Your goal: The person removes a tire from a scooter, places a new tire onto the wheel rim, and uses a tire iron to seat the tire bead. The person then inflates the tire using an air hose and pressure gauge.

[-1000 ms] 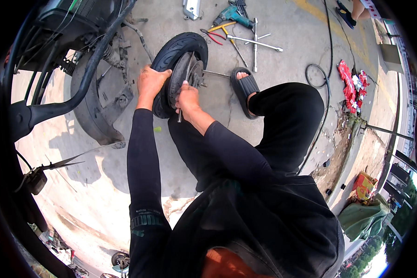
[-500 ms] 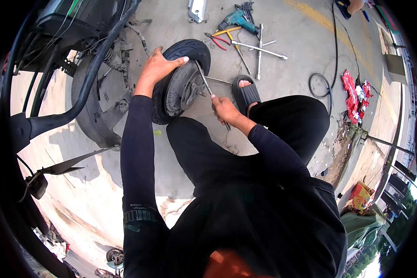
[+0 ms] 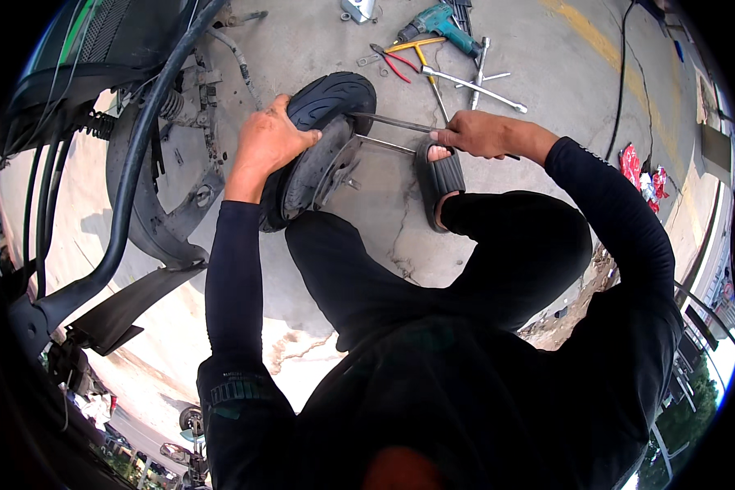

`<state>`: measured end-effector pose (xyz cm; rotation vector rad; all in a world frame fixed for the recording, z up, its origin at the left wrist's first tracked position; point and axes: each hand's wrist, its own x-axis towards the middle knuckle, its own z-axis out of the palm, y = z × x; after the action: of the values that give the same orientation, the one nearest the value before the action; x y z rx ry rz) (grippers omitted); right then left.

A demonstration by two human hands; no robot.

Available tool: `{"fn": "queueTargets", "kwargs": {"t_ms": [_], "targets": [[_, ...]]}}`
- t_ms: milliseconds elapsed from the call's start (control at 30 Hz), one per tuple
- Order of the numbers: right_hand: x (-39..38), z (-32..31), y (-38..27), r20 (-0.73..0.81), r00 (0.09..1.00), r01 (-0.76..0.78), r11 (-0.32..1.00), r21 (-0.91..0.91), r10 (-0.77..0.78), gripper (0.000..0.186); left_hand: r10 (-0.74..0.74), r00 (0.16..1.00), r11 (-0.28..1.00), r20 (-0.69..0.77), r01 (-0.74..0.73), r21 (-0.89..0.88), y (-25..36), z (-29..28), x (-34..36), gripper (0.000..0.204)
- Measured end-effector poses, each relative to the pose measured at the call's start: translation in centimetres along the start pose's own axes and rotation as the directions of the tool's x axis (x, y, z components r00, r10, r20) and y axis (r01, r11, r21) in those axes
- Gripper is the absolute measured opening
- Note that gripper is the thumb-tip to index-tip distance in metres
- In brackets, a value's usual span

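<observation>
A black scooter tyre on a dull grey wheel rim stands upright on the ground, close to my knee. My left hand grips the top left of the tyre, its thumb lying over the tread toward the rim. In my closed right hand is a long metal tyre lever, held nearly level. Its far tip meets the edge between tyre and rim. Just below, a second thin metal bar sticks out from the rim toward my sandalled foot.
A scooter frame with its rear parts exposed fills the left side. Beyond the wheel lie a teal cordless drill, red-handled pliers, a yellow-handled tool and a cross wrench. A black hose and red-and-white wrappers are at right.
My right hand has moved up and to the right, swinging the tyre lever from a steep slant to nearly level. My left hand stays on the tyre. The view has shifted slightly.
</observation>
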<state>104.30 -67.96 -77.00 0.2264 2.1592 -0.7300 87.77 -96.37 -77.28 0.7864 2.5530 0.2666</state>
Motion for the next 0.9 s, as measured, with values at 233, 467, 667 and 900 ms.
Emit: {"fn": "queueTargets", "kwargs": {"t_ms": [233,467,667,900], "targets": [[12.9,-15.5,1.8,-0.063,0.618,0.209,0.241,-0.948,-0.784,0.04,-0.07,0.994,0.997,-0.088,0.073,0.031,0.2,1.1,0.7,0.07],[14.8,-7.4,8.1,-0.412,0.684,0.143,0.664,-0.734,-0.603,0.07,-0.084,0.996,0.995,-0.029,0.086,0.056,-0.6,0.2,1.5,0.071],[8.2,10.6,10.5,-0.301,0.951,0.124,0.977,0.175,-0.067,0.076,-0.068,0.993,0.996,-0.096,0.073,0.048,-0.7,0.3,1.6,0.067],[-1.4,6.9,15.7,-0.48,0.816,0.071,0.768,0.637,0.322,0.055,-0.088,0.988,0.991,-0.13,0.1,0.087,-0.7,0.9,1.8,0.074]]}}
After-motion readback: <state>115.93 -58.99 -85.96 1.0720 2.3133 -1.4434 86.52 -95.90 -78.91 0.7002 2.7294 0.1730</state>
